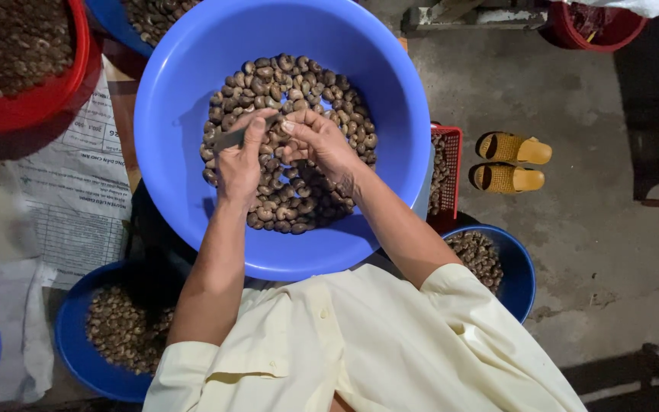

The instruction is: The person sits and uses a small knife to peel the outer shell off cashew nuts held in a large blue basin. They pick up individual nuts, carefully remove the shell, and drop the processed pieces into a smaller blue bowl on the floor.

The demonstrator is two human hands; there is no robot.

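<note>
A: From the head view, what do the hands hold?

B: The left hand (239, 162) has its fingers clenched round a small knife (236, 138), whose long axis runs left to right with the tip toward the right hand (322, 141). That hand's fingers pinch one nut (288, 127), touching the blade tip.

A: And around them?

B: Both hover over the nuts (291, 194) in the big blue basin (169, 114). Smaller blue bowls (78, 343) sit nearer, yellow sandals (509, 162) far right on the floor.
</note>
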